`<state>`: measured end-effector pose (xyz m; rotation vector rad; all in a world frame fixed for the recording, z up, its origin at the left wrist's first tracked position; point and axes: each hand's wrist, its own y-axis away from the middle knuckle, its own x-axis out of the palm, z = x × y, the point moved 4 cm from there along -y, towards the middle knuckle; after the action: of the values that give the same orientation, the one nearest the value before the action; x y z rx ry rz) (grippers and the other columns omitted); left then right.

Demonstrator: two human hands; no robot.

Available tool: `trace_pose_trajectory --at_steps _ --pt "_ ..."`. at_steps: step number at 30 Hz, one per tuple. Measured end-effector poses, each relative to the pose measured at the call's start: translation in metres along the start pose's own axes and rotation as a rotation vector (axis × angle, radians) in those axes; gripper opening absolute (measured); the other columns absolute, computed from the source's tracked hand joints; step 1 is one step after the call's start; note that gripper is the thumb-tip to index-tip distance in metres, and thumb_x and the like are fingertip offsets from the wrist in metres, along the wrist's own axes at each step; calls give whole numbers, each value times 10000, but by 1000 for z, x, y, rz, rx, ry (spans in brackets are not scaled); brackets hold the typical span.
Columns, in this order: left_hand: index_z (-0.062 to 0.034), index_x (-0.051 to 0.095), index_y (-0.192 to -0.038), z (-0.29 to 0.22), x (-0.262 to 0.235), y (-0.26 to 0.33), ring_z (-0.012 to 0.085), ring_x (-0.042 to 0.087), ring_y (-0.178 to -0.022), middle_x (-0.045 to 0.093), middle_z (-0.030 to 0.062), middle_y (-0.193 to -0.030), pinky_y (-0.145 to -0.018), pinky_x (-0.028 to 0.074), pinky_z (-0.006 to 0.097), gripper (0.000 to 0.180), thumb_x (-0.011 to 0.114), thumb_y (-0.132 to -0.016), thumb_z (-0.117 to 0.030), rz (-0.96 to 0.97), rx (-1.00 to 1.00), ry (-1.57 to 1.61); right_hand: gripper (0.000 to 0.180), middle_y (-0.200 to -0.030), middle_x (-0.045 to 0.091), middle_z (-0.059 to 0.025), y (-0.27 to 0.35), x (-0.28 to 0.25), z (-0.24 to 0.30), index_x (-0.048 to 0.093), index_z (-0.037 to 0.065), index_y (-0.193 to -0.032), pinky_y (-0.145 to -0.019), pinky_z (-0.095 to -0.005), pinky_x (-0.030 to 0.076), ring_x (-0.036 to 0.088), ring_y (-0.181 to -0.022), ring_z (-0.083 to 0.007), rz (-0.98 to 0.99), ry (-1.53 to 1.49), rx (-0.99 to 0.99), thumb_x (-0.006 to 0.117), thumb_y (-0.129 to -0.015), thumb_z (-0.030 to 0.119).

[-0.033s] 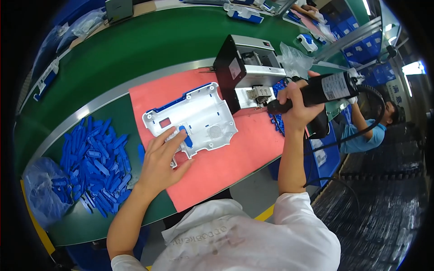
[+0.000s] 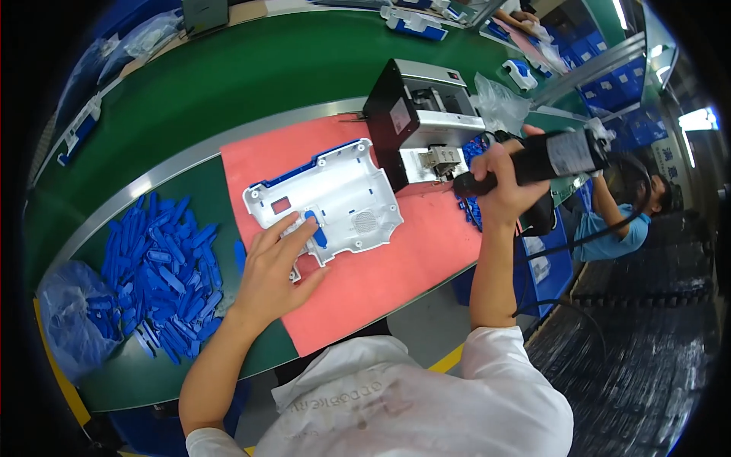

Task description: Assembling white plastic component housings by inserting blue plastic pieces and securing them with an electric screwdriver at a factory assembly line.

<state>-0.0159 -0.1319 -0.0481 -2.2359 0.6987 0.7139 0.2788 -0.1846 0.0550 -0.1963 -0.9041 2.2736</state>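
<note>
Nothing has shifted: flat left hand [image 2: 270, 270] pins the blue clip [image 2: 316, 228] on the white housing [image 2: 346, 186]; the right hand [image 2: 499, 181] clenches the screwdriver [image 2: 560, 156] at the screw feeder [image 2: 426, 114], so careful tip alignment matters.

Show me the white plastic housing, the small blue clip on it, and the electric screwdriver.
white plastic housing [image 2: 346, 186]: head view, flat middle.
small blue clip [image 2: 317, 231]: head view, its middle.
electric screwdriver [image 2: 560, 154]: head view, dark body.

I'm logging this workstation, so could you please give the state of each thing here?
White plastic housing: flat on the red mat, inner side up.
Blue clip: lying on housing, under left hand fingers.
Electric screwdriver: gripped in right hand, tip at the screw feeder.
Blue parts pile: loose on bench.
</note>
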Motion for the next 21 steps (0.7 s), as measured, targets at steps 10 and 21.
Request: trace_pose_trajectory --at_steps 10,21 --pt "-100 624 -1196 7 5 -1 307 488 -1241 612 95 -1252 -953 421 435 486 738 -744 -238 37 49 -41 556 -644 477 -71 62 105 27 281 27 -1311 -493 -343 464 478 -459 -163 261 -205 150 513 -813 -60" --pt "-146 666 -1115 6 7 7 323 490 -1226 584 100 -1259 -916 431 447 368 719 -768 -256 12 111 -80 499 -613 506 -71 90 131 12 332 27 -1222 -494 -320 479 497 -459 -141 362 -207 234 557 -795 -100"
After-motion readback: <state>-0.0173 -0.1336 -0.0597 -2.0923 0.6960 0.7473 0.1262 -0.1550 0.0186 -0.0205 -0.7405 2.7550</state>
